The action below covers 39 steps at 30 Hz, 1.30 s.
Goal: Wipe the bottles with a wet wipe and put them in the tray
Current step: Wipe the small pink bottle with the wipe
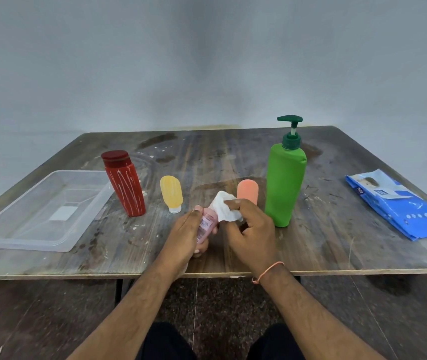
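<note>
My left hand (185, 235) grips a small pink bottle (206, 224) above the table's near edge. A crumpled white wet wipe (225, 207) is pinched in my right hand (250, 229) and pressed against the bottle's top. Behind my hands stand a red bottle (125, 184), a yellow tube (171, 192) on its cap, an orange tube (247, 189) partly hidden by the wipe, and a tall green pump bottle (284, 183). A clear plastic tray (12, 224) lies at the left with no bottle in it.
A blue wet-wipe pack (399, 203) lies at the table's right side. The worn wooden table (337, 242) meets grey walls at the back. Its front edge runs just under my wrists, with floor and my knees below.
</note>
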Motion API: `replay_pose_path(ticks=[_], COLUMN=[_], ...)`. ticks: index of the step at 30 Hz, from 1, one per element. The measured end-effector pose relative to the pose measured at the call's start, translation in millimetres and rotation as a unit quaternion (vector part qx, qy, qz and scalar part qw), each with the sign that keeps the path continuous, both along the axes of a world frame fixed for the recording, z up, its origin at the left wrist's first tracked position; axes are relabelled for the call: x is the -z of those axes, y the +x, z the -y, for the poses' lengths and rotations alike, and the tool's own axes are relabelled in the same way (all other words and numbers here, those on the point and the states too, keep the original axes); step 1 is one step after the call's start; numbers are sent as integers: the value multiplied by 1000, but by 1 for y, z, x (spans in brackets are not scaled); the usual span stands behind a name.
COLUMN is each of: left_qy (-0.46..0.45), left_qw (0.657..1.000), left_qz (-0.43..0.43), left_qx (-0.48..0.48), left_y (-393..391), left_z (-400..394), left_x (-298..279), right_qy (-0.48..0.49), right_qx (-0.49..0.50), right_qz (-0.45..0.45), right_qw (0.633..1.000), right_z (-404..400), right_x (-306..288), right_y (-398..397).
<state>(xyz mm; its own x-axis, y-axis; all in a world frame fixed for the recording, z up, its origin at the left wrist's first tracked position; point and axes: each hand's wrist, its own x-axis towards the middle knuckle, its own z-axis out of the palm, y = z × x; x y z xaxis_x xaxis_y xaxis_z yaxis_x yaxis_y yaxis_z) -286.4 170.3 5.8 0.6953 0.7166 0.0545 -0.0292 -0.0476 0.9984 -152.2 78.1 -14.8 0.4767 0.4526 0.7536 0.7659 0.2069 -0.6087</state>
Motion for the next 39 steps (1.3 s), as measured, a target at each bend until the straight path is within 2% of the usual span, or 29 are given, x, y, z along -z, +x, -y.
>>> replay_pose_path(ticks=[7,12,15,18,22,26,30,34,39], left_qy=[15,53,-46,13,101,89,-30,-42,3], left_qw=[999,998,998,999,993,995,999,998,999], left_qz=[-30,-46,-19,10,-46,-36,32,41,31], left_qx=[-5,-6,-43,-38,-28,-38,-10,-7,-12], left_y=[1,1,-1,2,2,3,1,2,5], left_z=[1,-1,1,6,2,2,-3,1,-1], left_x=[0,1,4,7,19,21,18,13,17], right_qy=[-19,-67,-86,-72,-51,-68,-126,-107,-78], right_qx=[14,-83,-75,12,87,13,-96,-50,41], right_qz=[-5,128,190,152,84,115,193,205,129], right_qw=[1000,986,975,986,991,991,968,972,988], right_z=[0,4,6,5,2,5,5,6,3], right_x=[-3,-1,2,0,-4,-3,2,1,-2], right_y=[1,-11,-13,-9,-6,-7,-14,-12,-6])
